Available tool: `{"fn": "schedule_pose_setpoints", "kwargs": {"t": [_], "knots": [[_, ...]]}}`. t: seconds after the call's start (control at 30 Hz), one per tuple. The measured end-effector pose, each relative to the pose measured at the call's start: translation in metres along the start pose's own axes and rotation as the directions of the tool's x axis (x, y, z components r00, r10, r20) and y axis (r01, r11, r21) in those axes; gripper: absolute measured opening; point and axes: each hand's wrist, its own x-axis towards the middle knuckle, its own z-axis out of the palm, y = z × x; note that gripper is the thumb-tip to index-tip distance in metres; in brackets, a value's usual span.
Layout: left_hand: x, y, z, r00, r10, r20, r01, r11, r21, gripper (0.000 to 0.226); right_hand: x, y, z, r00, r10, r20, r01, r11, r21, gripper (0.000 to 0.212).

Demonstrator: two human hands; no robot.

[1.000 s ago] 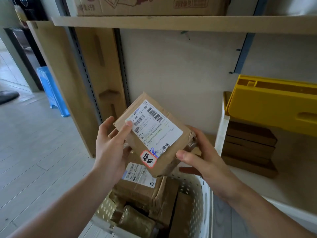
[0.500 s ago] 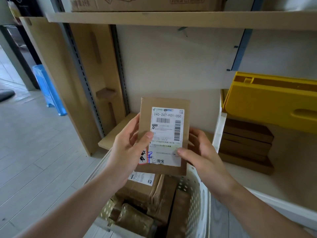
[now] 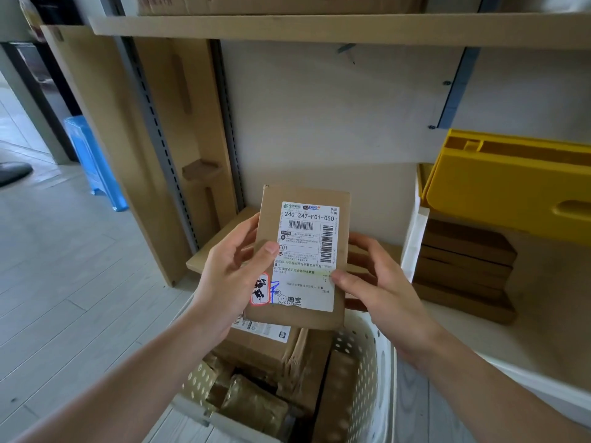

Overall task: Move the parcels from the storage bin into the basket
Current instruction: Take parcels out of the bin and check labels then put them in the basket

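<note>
Both hands hold one parcel (image 3: 300, 260) upright, label up, just above the basket (image 3: 371, 372): left hand (image 3: 230, 279) grips its left edge, right hand (image 3: 380, 282) pinches the right. Basket already part full. Best: lower it flat onto the boxes (image 3: 271, 350) inside, release low, avoid rim.

There is just one view, from a camera on the person's head. It looks forward and down, close over both arms, at a white basket (image 3: 367, 378) low in the middle and a shelf (image 3: 319, 30) up high.
</note>
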Motion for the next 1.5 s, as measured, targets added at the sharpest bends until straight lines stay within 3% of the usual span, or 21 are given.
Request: {"fn": "schedule_pose_setpoints", "kwargs": {"t": [0.13,0.27,0.37,0.47,0.57,0.67,0.77,0.83,0.9,1.07,1.5], "knots": [[-0.001,0.002,-0.005,1.000,-0.015,0.004,0.015,0.997,-0.070,0.034,0.001,0.000,0.003,1.000,-0.017,0.006,0.017,0.999,0.049,0.043],[0.000,0.000,-0.011,0.998,-0.060,-0.023,0.057,0.991,-0.121,0.055,0.005,0.000,0.007,0.998,0.014,0.059,-0.023,0.990,0.142,0.073],[-0.002,-0.001,-0.016,0.992,-0.108,-0.064,0.101,0.990,-0.098,0.042,0.009,0.003,0.012,0.995,0.031,0.096,-0.040,0.995,0.093,0.080],[0.000,-0.007,-0.025,0.974,-0.141,-0.180,0.141,0.990,-0.015,0.032,0.013,0.010,0.020,0.987,0.042,0.155,-0.037,0.999,-0.032,0.081],[0.005,-0.012,-0.042,0.937,-0.198,-0.288,0.224,0.973,0.060,0.036,0.019,0.023,0.031,0.978,0.052,0.204,-0.003,0.972,-0.233,0.082],[0.003,-0.021,-0.057,0.907,-0.346,-0.239,0.397,0.892,0.218,0.022,0.022,0.034,0.044,0.962,0.093,0.255,0.002,0.937,-0.349,0.083],[-0.007,-0.025,-0.066,0.842,-0.517,-0.152,0.538,0.792,0.289,0.048,0.022,0.042,0.061,0.930,0.138,0.341,0.045,0.878,-0.477,0.079],[-0.008,-0.023,-0.073,0.837,-0.534,-0.118,0.542,0.784,0.301,0.053,0.022,0.050,0.074,0.910,0.136,0.391,0.101,0.843,-0.528,0.081],[-0.011,-0.024,-0.082,0.846,-0.520,-0.121,0.529,0.787,0.317,0.043,0.021,0.058,0.088,0.892,0.133,0.431,0.138,0.829,-0.542,0.083],[-0.014,-0.041,-0.106,0.859,-0.510,-0.041,0.427,0.671,0.605,0.012,0.022,0.064,0.113,0.887,0.128,0.444,0.167,0.807,-0.567,0.076],[-0.004,-0.067,-0.122,0.868,-0.490,-0.082,0.446,0.696,0.563,0.013,0.044,0.076,0.118,0.850,0.163,0.501,0.198,0.782,-0.591,0.072]]}}
